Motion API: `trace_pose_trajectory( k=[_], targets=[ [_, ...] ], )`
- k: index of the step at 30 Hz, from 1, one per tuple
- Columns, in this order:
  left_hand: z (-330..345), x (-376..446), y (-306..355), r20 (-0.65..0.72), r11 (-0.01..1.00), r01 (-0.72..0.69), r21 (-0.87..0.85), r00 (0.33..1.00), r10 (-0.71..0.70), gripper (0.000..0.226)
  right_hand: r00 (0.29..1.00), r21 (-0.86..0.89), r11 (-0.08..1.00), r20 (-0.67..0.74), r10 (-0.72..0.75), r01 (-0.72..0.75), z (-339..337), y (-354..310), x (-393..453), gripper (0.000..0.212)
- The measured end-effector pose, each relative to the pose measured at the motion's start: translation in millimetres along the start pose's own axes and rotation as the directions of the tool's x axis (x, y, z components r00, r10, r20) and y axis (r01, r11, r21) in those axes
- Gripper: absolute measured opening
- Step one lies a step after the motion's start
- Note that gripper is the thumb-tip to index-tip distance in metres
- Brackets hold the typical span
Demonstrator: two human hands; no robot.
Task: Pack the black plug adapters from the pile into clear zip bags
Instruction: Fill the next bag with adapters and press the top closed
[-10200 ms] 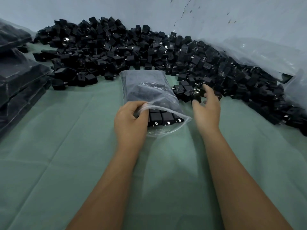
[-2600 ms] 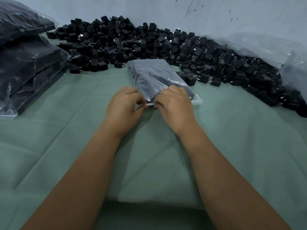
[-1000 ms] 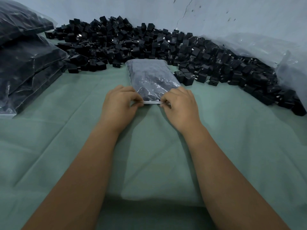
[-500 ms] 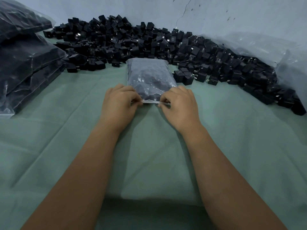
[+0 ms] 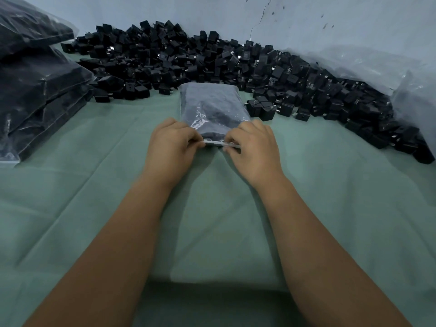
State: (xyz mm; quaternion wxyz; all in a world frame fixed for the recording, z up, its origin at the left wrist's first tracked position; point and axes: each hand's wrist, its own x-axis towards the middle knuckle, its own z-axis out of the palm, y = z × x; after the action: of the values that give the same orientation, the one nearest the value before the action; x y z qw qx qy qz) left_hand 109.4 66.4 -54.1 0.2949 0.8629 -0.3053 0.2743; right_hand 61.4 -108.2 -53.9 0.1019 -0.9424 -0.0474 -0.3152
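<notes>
Hands closer together, left hand [image 5: 171,147], right hand [image 5: 253,149] pinching zip bag [image 5: 212,107] near edge

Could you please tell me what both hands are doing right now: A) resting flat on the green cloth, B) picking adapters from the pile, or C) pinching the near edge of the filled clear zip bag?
C: the left hand and right hand pinch the near edge of the filled clear zip bag.

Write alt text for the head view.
Both hands, left hand and right hand, pinch the near edge of a filled clear zip bag on a green cloth. A pile of black plug adapters lies behind; packed bags are stacked at left.
</notes>
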Motion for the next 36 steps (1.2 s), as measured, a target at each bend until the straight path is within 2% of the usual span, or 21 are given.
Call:
trace_pose_trajectory(
  k=[4, 10, 14, 20, 24, 31, 36],
  targets=[
    [4, 0, 9, 0.018, 0.993, -0.117, 0.004, 0.993, 0.117, 0.005, 0.999, 0.013, 0.999, -0.040, -0.034, 0.035, -1, -1, 0, 0.011],
    [6, 0, 12, -0.048, 0.972, -0.233, 0.000, 0.971, 0.233, 0.005, 0.995, 0.091, 0.994, -0.080, -0.051, 0.058, -4, -1, 1, 0.011],
    [6, -2, 12, 0.005, 0.975, -0.223, -0.014, 0.975, 0.223, 0.005, 0.998, 0.052, 0.997, -0.029, -0.052, 0.053, -2, -1, 0, 0.012],
    [8, -1, 13, -0.004, 0.981, -0.192, 0.043, 0.981, 0.192, 0.002, 0.989, 0.024, 0.991, -0.074, -0.131, 0.133, 2, -6, 0, 0.006],
    [6, -3, 7, -0.004, 0.988, -0.113, 0.101, 0.993, 0.114, 0.015, 0.985, 0.019, 0.988, -0.079, -0.154, 0.156, 5, -7, 1, 0.006],
    [7, -2, 6, 0.021, 0.988, -0.135, 0.071, 0.991, 0.134, 0.009, 0.988, 0.038, 0.990, -0.070, -0.135, 0.138, 2, -8, 0, 0.005],
    [7, 0, 11, -0.007, 0.982, -0.185, 0.031, 0.983, 0.185, 0.004, 0.973, -0.022, 0.979, -0.111, -0.204, 0.203, 3, -13, 2, 0.003]
  ],
)
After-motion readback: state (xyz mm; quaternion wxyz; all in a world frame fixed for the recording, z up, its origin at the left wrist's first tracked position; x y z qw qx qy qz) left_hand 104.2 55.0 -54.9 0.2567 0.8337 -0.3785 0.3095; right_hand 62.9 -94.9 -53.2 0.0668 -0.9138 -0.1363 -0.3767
